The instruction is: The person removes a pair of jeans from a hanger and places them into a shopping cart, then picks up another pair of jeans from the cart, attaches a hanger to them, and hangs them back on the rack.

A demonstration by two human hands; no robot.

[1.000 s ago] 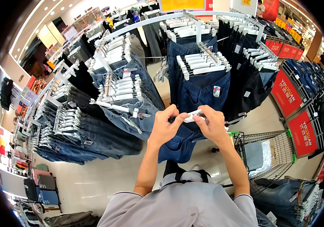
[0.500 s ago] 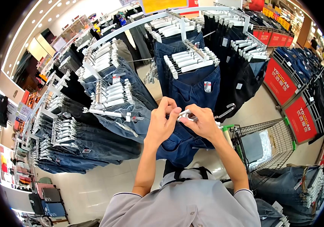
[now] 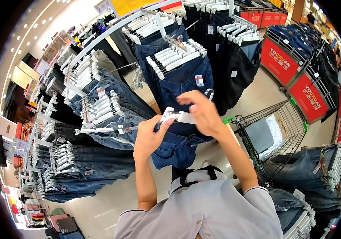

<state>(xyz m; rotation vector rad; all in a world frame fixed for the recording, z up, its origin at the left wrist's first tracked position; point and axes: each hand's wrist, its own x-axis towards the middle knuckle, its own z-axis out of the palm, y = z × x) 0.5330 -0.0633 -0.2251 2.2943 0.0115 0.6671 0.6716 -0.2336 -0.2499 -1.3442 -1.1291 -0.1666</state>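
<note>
My left hand (image 3: pixel 148 137) grips one end of a white clip hanger (image 3: pixel 184 117), thumb on the clip. A pair of blue jeans (image 3: pixel 174 149) hangs below it, in front of my body. At the hanger's other end is my right hand (image 3: pixel 205 113), its fingers apart and partly stretched out; it covers that end of the bar. Just beyond my right hand a hanger hook (image 3: pixel 209 93) sticks up. Dark blue jeans (image 3: pixel 190 87) with a tag hang on a rack arm right behind both hands.
A curved white rail (image 3: pixel 110 34) carries rows of trousers on white hangers. To the right stands a shopping cart (image 3: pixel 286 131) with a flat grey item inside. Red-signed bins (image 3: pixel 280 63) hold folded jeans. More hung jeans (image 3: pixel 305 167) are close at my right side.
My right hand has loosened from its pinch on the hanger and spread its fingers. The left hand has come onto the hanger's clip end. The view has swung to the right.
</note>
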